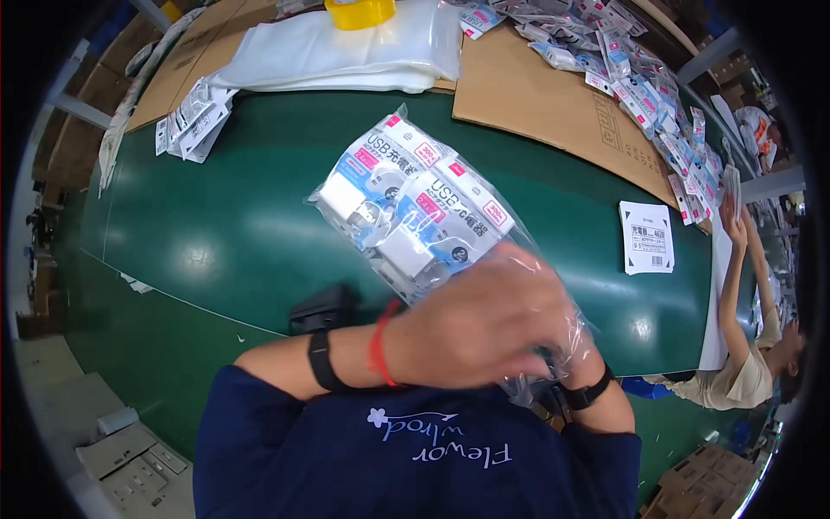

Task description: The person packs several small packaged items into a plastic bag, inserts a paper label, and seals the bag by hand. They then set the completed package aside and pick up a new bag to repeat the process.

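Observation:
A clear plastic bag stuffed with several small white carded packs is held tilted above the green table. My left hand, with a red string and a black band on its wrist, reaches across my chest and is closed on the bag's crumpled open end. My right hand is hidden behind the left hand and the bag. Only its wrist with a black strap shows, right beside the bag's end.
Flat cardboard, a stack of white bags and a yellow tape roll lie at the back. Loose packs spread along the right; more packs at left. A white label sheet lies right. Another person works at the right.

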The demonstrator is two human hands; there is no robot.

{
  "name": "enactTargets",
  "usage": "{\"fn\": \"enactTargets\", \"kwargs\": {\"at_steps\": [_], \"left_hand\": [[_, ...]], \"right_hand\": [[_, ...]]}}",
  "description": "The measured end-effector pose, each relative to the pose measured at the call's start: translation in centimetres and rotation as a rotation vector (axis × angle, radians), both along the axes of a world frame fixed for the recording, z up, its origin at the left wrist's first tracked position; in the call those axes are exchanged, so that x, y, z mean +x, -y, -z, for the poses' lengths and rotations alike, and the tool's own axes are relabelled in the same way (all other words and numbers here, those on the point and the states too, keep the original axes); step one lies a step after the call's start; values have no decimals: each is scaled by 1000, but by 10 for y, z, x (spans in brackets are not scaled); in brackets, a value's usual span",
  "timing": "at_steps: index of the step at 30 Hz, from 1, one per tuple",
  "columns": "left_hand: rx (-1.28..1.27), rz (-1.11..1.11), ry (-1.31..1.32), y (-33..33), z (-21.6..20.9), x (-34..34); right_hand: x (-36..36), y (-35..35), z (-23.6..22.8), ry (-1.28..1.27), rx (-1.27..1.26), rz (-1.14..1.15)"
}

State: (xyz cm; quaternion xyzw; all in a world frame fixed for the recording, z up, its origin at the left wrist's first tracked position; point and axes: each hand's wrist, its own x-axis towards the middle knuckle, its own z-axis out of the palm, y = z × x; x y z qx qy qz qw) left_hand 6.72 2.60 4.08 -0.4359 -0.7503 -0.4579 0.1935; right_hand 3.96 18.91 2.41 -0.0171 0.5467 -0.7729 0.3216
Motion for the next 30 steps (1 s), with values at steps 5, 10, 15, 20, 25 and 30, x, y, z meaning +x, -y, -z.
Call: {"fn": "enactTargets", "kwargs": {"at_steps": [5,10,15,20,25,30], "left_hand": [[-408,-462,30,52,-7,-10],[-654,-424,199,55,-5,-10],[-632,-425,162,59,1,-20],[-654,-510,32,43,-7,-12],[-729,-446,124,47,5,-20],[-710,-434,79,49,8,-44]], "right_hand": [[9,-68,-8,-158,375,-423],[3,-107,-69,-486,405,-575],[18,-77,-88,-682,-70,-574],[24,-73,-82,-739,-484,-815],[-10,-118,-66,-967,529,344],[-61,-196,-17,-896,1126,595]]}}
